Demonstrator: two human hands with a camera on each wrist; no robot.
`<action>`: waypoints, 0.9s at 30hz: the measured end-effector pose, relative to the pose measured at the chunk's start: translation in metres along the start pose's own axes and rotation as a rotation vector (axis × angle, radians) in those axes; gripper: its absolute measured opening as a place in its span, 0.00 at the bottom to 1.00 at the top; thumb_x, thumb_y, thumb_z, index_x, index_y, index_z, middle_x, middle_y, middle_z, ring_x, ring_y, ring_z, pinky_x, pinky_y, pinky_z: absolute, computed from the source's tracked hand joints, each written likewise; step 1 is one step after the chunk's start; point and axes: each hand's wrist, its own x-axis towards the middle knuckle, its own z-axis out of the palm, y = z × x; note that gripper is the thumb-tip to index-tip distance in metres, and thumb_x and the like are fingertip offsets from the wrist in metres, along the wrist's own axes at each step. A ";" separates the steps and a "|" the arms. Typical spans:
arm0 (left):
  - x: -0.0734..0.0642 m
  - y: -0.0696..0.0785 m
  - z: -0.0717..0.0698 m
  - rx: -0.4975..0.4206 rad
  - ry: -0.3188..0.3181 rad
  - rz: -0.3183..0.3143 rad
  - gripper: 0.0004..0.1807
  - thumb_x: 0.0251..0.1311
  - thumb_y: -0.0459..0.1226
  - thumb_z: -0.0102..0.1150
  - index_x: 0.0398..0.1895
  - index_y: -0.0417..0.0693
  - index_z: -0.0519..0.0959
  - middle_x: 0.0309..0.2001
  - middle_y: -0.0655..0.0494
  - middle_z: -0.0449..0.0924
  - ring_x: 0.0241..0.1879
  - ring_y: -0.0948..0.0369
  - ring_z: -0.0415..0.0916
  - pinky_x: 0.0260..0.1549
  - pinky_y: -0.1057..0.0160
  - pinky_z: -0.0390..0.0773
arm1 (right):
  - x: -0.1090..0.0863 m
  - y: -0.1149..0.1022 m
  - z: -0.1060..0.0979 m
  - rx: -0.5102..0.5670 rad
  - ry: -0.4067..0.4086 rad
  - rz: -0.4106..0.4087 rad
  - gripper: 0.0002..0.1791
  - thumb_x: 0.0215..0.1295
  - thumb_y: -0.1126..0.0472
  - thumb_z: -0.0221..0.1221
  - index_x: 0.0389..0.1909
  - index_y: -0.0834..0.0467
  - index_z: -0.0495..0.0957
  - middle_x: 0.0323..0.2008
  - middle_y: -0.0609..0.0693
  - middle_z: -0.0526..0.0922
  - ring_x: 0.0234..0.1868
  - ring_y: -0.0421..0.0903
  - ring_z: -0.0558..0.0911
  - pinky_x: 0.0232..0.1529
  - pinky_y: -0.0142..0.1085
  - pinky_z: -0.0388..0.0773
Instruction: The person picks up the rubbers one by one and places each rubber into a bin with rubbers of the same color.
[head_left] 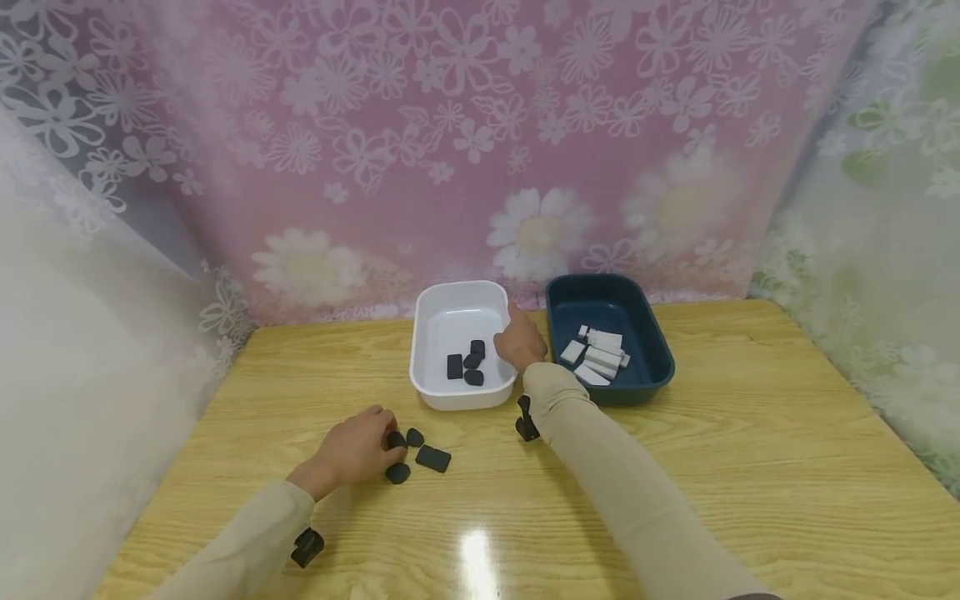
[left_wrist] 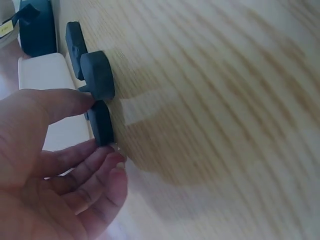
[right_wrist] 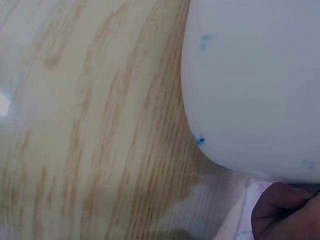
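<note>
At the front left of the table, my left hand (head_left: pixel 358 447) has its thumb and fingertips around a small black piece (left_wrist: pixel 102 122), seen on edge in the left wrist view. Close beside it lie a rounded black piece (head_left: pixel 397 473), a smaller one (head_left: pixel 415 437) and a black rectangular block (head_left: pixel 433 458). My right hand (head_left: pixel 521 337) grips the right rim of a white plastic tub (head_left: pixel 465 400). Several black pieces, among them a flat rectangle (head_left: pixel 454 367), lie inside that tub. In the right wrist view the tub's outer wall (right_wrist: pixel 255 90) fills the right side, with curled fingers at its edge.
Right of the white tub stands a dark blue tub (head_left: pixel 660 350) holding several white blocks (head_left: pixel 602 358). Both tubs sit near the back of the wood-grain table (head_left: pixel 750 450), before a pink flowered cloth (head_left: pixel 450 167). Pale flowered cloths hang at either side.
</note>
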 end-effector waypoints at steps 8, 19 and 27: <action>-0.002 -0.009 -0.004 -0.048 0.062 -0.039 0.16 0.50 0.47 0.68 0.36 0.48 0.81 0.29 0.61 0.73 0.27 0.64 0.70 0.27 0.60 0.73 | -0.002 -0.001 -0.001 -0.003 -0.003 0.012 0.37 0.61 0.62 0.54 0.72 0.47 0.56 0.55 0.59 0.76 0.47 0.57 0.78 0.43 0.52 0.75; 0.023 -0.013 -0.058 -0.060 0.302 0.001 0.20 0.56 0.47 0.64 0.45 0.43 0.81 0.36 0.52 0.78 0.29 0.59 0.74 0.21 0.60 0.73 | -0.005 -0.002 -0.002 0.007 0.010 0.008 0.37 0.61 0.63 0.55 0.72 0.48 0.57 0.54 0.57 0.77 0.46 0.56 0.79 0.43 0.51 0.75; 0.074 0.016 -0.070 -0.047 0.289 0.078 0.20 0.59 0.47 0.62 0.46 0.41 0.79 0.38 0.50 0.77 0.31 0.57 0.74 0.25 0.59 0.74 | -0.008 -0.002 0.002 0.000 0.036 0.025 0.37 0.60 0.63 0.56 0.72 0.47 0.58 0.54 0.56 0.77 0.47 0.57 0.78 0.44 0.53 0.75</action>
